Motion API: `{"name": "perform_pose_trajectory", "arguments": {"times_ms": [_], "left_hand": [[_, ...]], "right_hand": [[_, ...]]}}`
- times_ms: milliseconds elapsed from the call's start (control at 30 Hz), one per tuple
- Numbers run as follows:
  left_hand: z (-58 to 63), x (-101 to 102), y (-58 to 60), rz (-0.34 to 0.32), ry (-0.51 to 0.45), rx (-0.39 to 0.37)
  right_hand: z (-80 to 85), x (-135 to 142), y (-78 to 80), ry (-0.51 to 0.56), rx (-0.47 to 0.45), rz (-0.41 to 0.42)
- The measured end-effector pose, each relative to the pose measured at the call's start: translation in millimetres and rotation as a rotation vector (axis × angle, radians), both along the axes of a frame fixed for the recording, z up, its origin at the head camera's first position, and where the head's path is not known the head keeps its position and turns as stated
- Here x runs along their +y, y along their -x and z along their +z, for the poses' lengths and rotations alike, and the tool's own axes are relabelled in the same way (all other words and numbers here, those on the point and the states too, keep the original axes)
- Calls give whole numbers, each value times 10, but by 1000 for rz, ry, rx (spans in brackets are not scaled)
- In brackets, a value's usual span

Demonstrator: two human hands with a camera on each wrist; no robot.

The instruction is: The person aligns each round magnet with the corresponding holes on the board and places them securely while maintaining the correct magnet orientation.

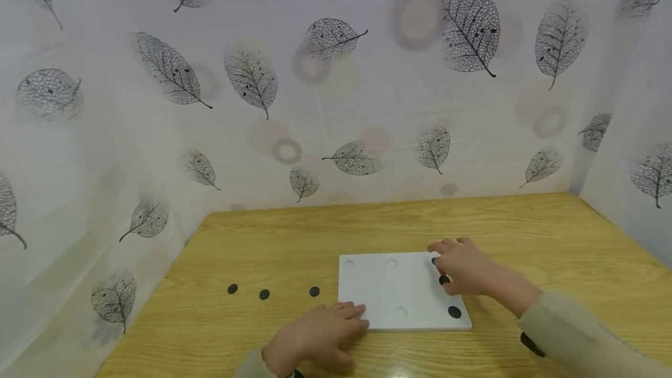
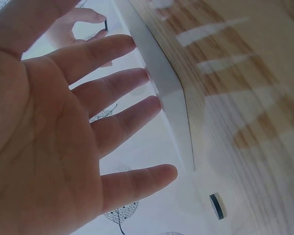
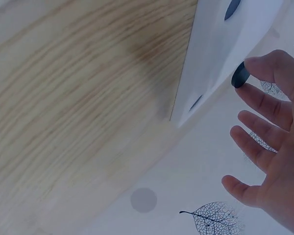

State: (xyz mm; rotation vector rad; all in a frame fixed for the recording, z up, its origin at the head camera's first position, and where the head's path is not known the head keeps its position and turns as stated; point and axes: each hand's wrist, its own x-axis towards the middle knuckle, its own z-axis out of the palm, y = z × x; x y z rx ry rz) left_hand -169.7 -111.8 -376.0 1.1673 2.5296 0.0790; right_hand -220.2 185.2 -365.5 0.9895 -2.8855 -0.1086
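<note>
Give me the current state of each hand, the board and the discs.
Left hand: fingers straight, touching the white board's near-left edge.
Right hand: pinches a black disc at the board's far right.
White board: flat on the table.
Three loose discs: on the table, left of board.

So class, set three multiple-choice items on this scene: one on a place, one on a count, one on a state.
1. Where does the left hand rest?
A. On the wooden table at the white rectangular board's near-left corner
B. On the wall
C. On the board's far edge

2. How many loose small black round discs lie in a row left of the board?
A. One
B. Three
C. Five

3. What is the right hand doing?
A. Lying flat and idle
B. Pinching a black disc over the board
C. Lifting the board

Answers: A, the fingers reach that corner; B, three discs show; C is out, B: fingertips pinch the disc.
</note>
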Motion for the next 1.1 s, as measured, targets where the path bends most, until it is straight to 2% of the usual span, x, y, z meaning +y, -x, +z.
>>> {"name": "perform_pose_trajectory", "arguments": {"times_ms": [300, 567, 1100], "left_hand": [[1, 3, 1, 0, 7, 0], [20, 1, -10, -4, 9, 6], [23, 6, 3, -16, 30, 23]], "right_hand": [[-27, -199, -51, 6, -15, 52], [-18, -405, -113, -27, -76, 91], [-96, -666, -170, 33, -146, 164]]}}
